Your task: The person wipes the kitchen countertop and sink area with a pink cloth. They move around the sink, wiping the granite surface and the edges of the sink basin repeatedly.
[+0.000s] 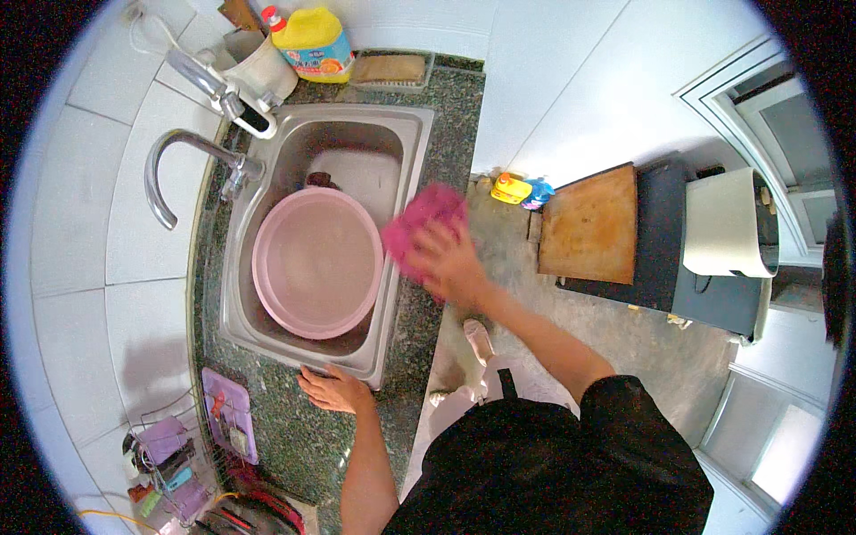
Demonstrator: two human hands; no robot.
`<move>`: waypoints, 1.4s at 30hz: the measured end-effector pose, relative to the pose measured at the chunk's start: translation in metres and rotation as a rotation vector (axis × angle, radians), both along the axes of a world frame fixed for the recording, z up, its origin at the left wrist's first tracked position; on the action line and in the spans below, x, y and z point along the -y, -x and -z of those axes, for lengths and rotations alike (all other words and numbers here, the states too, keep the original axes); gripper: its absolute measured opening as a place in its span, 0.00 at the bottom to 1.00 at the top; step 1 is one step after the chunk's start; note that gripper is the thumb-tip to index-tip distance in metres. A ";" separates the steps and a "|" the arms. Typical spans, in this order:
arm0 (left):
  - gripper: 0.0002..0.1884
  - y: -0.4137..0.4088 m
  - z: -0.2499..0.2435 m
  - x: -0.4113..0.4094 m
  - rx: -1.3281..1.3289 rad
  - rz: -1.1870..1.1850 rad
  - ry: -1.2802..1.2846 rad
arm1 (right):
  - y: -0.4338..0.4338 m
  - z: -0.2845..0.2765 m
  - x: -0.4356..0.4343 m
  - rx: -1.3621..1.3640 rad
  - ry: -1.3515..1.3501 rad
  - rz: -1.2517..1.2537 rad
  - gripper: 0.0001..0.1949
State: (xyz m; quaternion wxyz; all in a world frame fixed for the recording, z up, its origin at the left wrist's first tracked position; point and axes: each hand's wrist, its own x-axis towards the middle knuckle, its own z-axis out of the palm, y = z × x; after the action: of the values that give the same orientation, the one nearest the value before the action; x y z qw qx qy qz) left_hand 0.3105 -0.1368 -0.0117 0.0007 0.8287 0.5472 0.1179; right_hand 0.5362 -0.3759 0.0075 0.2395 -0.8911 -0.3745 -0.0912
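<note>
My right hand [445, 264] is spread over a pink cloth [428, 224] at the front rim of the stainless steel sink [418, 144] and the granite counter edge; both are a little blurred. My left hand [334, 390] lies on the counter beside the sink's near end, fingers apart, with nothing in it. Inside the sink stands a round pink plastic basin [317, 263] that seems to hold water. A small dark object [322, 180] sits behind the basin. The curved chrome faucet [180, 139] stands at the wall side, its spout turned away from the basin.
A yellow detergent bottle [314, 47], a white container [257, 63] and a sponge in a tray [390, 69] stand beyond the sink. A purple tray [231, 414] and a wire rack [164, 461] are at lower left. A wooden board [592, 227] lies on a low table at right.
</note>
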 end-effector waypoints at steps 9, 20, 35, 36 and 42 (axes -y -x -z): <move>0.28 -0.003 0.001 0.000 -0.014 -0.005 0.004 | -0.055 0.012 -0.011 0.015 0.012 0.308 0.29; 0.28 -0.004 -0.007 0.002 -0.016 0.014 0.038 | -0.253 0.022 0.026 0.072 0.195 0.558 0.30; 0.29 -0.001 -0.011 0.005 0.017 0.037 0.049 | -0.003 0.003 -0.007 -0.021 0.247 0.274 0.35; 0.29 -0.002 -0.009 0.003 0.014 0.040 0.046 | 0.011 -0.001 -0.002 -0.049 0.206 0.180 0.35; 0.27 0.000 0.004 0.002 -0.024 0.045 -0.034 | -0.072 0.015 0.030 0.018 0.177 0.119 0.33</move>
State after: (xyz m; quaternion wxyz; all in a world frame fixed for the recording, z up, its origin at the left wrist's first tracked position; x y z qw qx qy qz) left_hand 0.3109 -0.1392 -0.0157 -0.0175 0.8420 0.5263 0.1172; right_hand 0.6078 -0.4057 -0.0073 0.1508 -0.9285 -0.3298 -0.0797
